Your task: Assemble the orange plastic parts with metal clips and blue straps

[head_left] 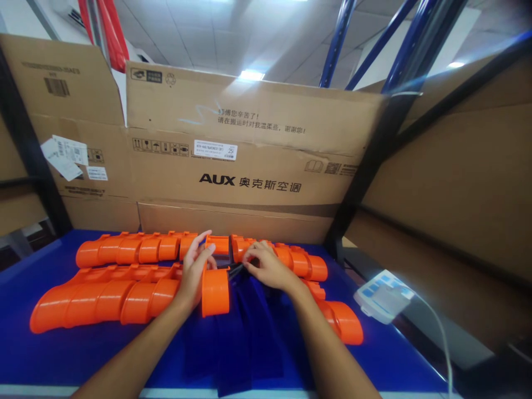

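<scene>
The left hand [196, 271] was closed around the side of an orange cup [216, 293], which was held over the middle of a blue table [20, 349]. The right hand [266, 263] was bent, and thin black strips [236, 270] were pinched by its thumb and finger, just beside the cup. It could not be told whether the strips were joined to the cup. Dark blue strips [253, 332] were spread below the hands, toward the near edge of the table. More orange cups were lined up on the left, in a back row [128, 249] and a front row [103, 299]. On the right, other cups [343, 321] were partly hidden by the arm. A big brown cardboard wall [249, 149], printed with "AUX", was stood behind. A white box [384, 293] with a cord [443, 338] was placed near the table's right edge.
</scene>
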### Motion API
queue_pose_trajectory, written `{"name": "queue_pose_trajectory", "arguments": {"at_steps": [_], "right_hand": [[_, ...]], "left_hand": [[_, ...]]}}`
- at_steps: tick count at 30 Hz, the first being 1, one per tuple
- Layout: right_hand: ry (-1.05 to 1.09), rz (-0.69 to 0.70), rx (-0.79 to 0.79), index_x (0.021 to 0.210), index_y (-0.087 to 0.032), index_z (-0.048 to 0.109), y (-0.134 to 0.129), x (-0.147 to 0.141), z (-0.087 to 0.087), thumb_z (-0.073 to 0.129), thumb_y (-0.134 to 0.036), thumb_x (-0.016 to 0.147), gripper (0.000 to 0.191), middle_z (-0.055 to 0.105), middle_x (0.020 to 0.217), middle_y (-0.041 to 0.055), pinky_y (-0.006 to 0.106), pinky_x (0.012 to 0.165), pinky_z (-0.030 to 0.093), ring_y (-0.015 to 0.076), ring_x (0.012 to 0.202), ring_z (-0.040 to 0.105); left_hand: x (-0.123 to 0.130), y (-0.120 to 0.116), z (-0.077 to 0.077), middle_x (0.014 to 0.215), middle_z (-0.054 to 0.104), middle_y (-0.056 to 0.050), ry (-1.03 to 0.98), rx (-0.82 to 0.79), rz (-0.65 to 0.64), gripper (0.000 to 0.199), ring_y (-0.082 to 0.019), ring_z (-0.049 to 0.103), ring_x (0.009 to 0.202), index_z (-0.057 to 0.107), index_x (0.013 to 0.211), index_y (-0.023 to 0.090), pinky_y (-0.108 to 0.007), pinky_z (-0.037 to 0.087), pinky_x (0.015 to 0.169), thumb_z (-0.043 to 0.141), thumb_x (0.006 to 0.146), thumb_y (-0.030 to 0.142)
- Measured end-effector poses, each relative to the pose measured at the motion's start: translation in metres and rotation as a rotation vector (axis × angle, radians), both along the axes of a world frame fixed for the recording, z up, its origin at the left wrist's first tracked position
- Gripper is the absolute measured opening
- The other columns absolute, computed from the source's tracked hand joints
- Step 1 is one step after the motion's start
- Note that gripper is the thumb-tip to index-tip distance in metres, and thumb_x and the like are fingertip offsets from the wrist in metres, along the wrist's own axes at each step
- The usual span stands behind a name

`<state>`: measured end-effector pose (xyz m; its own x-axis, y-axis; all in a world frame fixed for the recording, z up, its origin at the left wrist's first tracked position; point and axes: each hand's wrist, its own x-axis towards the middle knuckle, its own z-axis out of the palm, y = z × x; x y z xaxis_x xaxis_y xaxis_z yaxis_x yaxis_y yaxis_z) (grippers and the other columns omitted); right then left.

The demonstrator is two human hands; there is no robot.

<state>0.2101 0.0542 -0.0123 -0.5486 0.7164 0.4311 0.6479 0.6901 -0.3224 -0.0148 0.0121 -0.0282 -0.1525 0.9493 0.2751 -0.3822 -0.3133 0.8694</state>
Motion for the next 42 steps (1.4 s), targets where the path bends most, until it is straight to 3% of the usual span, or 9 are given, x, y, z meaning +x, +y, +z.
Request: {"name": "queue_pose_trajectory", "arguments": {"at_steps": [6, 11, 14, 21, 29, 42], "right_hand": [[0.318, 0.020, -0.078, 0.081, -0.022, 0.059, -0.003, -0.003, 0.005, 0.059, -0.020, 0.086, 0.006, 0.067, 0.087, 0.0022, 0.035, 0.083, 0.048, 0.0206, 0.085, 0.061], [0.809, 0.088, -0.305, 0.083, -0.025, 0.053, -0.009, -0.019, 0.004, 0.060, -0.038, 0.090, 0.017, 0.070, 0.077, -0.0005, 0.031, 0.066, 0.052, 0.0176, 0.067, 0.064], [0.949, 0.089, -0.361, 0.088, -0.024, 0.058, -0.012, -0.029, 0.004, 0.068, -0.049, 0.086, 0.027, 0.070, 0.073, 0.0000, 0.028, 0.058, 0.049, 0.0145, 0.056, 0.059], [1.075, 0.069, -0.343, 0.098, -0.023, 0.065, -0.008, -0.032, 0.003, 0.077, -0.049, 0.082, 0.033, 0.068, 0.074, -0.0002, 0.026, 0.059, 0.050, 0.0141, 0.062, 0.061], [1.131, 0.036, -0.272, 0.106, -0.023, 0.065, -0.002, -0.033, -0.003, 0.081, -0.047, 0.077, 0.041, 0.076, 0.093, 0.0051, 0.035, 0.082, 0.057, 0.0220, 0.088, 0.072], [1.088, -0.017, -0.240, 0.102, -0.022, 0.067, -0.007, -0.029, 0.002, 0.081, -0.048, 0.077, 0.039, 0.077, 0.089, 0.0063, 0.036, 0.078, 0.057, 0.0246, 0.088, 0.073]], "left_hand": [[-0.001, 0.002, -0.002, 0.053, 0.055, 0.006, -0.024, -0.030, -0.003, 0.069, -0.010, 0.046, 0.046, 0.054, 0.141, 0.021, -0.019, 0.035, 0.050, 0.073, 0.080, 0.048], [-0.001, 0.003, -0.004, 0.054, 0.054, 0.006, -0.020, -0.029, -0.043, 0.070, -0.010, 0.048, 0.045, 0.055, 0.140, 0.020, -0.020, 0.035, 0.049, 0.075, 0.078, 0.048], [-0.001, 0.003, -0.004, 0.056, 0.056, 0.006, -0.017, -0.022, -0.048, 0.070, -0.010, 0.049, 0.044, 0.057, 0.138, 0.020, -0.020, 0.035, 0.048, 0.076, 0.077, 0.048], [-0.002, 0.003, -0.004, 0.059, 0.058, 0.005, 0.002, -0.008, -0.044, 0.065, -0.009, 0.049, 0.045, 0.061, 0.133, 0.018, -0.020, 0.035, 0.049, 0.076, 0.078, 0.048], [-0.002, 0.005, -0.004, 0.071, 0.064, 0.002, -0.009, -0.015, -0.063, 0.062, -0.008, 0.050, 0.046, 0.064, 0.129, 0.017, -0.021, 0.035, 0.048, 0.078, 0.076, 0.046], [0.003, -0.002, 0.004, 0.066, 0.061, 0.003, -0.025, -0.005, -0.036, 0.062, -0.008, 0.049, 0.048, 0.065, 0.128, 0.017, -0.021, 0.037, 0.050, 0.079, 0.075, 0.046]]}}
